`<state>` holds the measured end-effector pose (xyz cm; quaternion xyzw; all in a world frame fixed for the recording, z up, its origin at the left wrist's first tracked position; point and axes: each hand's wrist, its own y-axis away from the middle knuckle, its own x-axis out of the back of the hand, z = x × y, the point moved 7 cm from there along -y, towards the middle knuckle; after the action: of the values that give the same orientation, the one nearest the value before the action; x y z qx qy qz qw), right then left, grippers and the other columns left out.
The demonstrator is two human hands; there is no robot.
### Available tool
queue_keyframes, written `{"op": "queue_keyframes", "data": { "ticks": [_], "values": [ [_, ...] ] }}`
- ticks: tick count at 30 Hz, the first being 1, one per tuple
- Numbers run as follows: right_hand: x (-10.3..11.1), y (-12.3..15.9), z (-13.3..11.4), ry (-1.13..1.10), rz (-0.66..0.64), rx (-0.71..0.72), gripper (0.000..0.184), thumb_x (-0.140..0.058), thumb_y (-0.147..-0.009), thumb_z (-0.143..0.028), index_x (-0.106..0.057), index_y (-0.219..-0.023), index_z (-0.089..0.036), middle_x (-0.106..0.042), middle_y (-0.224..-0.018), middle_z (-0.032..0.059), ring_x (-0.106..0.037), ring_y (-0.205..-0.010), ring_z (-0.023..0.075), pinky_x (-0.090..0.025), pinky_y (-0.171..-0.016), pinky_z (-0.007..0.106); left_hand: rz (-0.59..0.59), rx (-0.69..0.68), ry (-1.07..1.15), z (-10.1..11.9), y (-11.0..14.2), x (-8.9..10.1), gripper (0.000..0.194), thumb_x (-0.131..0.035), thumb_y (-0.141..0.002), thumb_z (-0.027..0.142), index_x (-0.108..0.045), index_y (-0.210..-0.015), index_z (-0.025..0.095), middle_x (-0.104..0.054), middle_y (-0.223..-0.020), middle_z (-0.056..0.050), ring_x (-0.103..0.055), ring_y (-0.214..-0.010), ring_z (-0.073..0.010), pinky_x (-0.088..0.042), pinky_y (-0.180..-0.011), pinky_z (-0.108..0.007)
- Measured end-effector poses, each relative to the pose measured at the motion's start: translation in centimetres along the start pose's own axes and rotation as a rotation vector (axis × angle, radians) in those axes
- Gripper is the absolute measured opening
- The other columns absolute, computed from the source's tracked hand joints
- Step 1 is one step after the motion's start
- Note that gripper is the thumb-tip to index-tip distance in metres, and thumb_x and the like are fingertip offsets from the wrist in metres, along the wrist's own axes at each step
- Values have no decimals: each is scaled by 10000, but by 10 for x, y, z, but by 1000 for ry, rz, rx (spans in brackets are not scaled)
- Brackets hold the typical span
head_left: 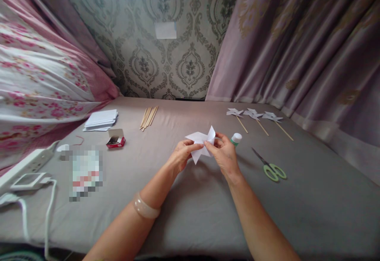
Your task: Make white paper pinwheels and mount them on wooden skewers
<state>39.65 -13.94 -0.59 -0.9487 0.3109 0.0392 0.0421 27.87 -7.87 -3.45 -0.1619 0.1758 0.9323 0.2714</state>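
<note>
At the frame's centre, the left hand (181,153) and right hand (225,154) pinch a part-folded white paper pinwheel (200,138), no stick visible. Right, 3 white paper pinwheels on sticks (253,114) look finished; left, thin wooden sticks (147,118) and stacked white paper (101,117) lie unused.

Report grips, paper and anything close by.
Left grip, right grip: both on paper. Paper pinwheel-shaped. Glue beside right grip; scissors farther right.

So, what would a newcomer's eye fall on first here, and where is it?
Probably the folded white paper, held in the left hand and right hand near the middle. Next might come the three pale pinwheels on sticks, in a row towards the back right of the grey cloth. The green-handled scissors, nearer on the right, may also stand out.
</note>
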Motion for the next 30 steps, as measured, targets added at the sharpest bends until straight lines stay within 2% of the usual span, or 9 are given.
{"op": "queue_keyframes", "data": {
  "ticks": [4,7,10,14,17,22,26,30],
  "values": [
    [-2,0,-2,-18,-28,13,533,-752,-573,-372,-526,-1015,-178,-689,-729,7,-639,-669,175,-480,-621,282,16,-19,18,0,-1,0,228,-757,-531,207,-677,-720,107,-674,-685,-58,-582,-570,-127,-424,-578,-244],
    [5,-2,-4,-74,15,18,495,-710,-639,-476,-554,-1003,-178,-709,-858,53,-655,-789,193,-484,-685,294,56,-13,106,0,-3,2,216,-716,-524,180,-670,-724,112,-670,-671,-44,-572,-562,-123,-431,-574,-242],
    [11,-4,0,-90,41,-40,457,-637,-696,-572,-615,-918,-173,-710,-917,84,-651,-864,214,-475,-699,295,102,30,200,-1,-3,4,189,-668,-531,173,-657,-712,118,-669,-655,-39,-560,-548,-123,-420,-542,-240],
    [2,-2,10,-128,-87,-158,492,-582,-725,-637,-681,-847,-171,-715,-906,90,-646,-837,213,-461,-649,275,187,40,241,2,1,7,188,-636,-533,154,-652,-718,130,-667,-640,-25,-551,-533,-114,-406,-517,-229],
    [-8,3,12,-135,-158,-169,461,-617,-711,-616,-695,-820,-176,-712,-848,61,-623,-782,187,-442,-628,257,232,38,239,1,3,8,198,-626,-523,145,-643,-721,139,-665,-640,-18,-558,-541,-117,-411,-525,-230],
    [-16,6,11,-118,-215,-166,383,-747,-603,-483,-702,-802,-158,-704,-751,35,-601,-712,173,-441,-675,275,220,-34,118,-3,1,8,175,-670,-529,200,-629,-686,134,-646,-609,-23,-559,-537,-128,-415,-545,-245],
    [-13,5,12,-125,-186,-156,345,-775,-554,-408,-718,-780,-154,-716,-752,37,-612,-710,170,-443,-691,278,187,-103,27,4,4,4,211,-703,-516,215,-663,-705,130,-662,-642,-25,-564,-553,-122,-409,-554,-236],
    [-10,3,12,-75,-148,-128,300,-755,-559,-378,-723,-754,-152,-721,-750,33,-603,-677,154,-435,-675,270,175,-101,-20,7,9,0,181,-703,-528,228,-668,-682,140,-651,-614,-15,-557,-540,-122,-405,-543,-235]
  ]
}}
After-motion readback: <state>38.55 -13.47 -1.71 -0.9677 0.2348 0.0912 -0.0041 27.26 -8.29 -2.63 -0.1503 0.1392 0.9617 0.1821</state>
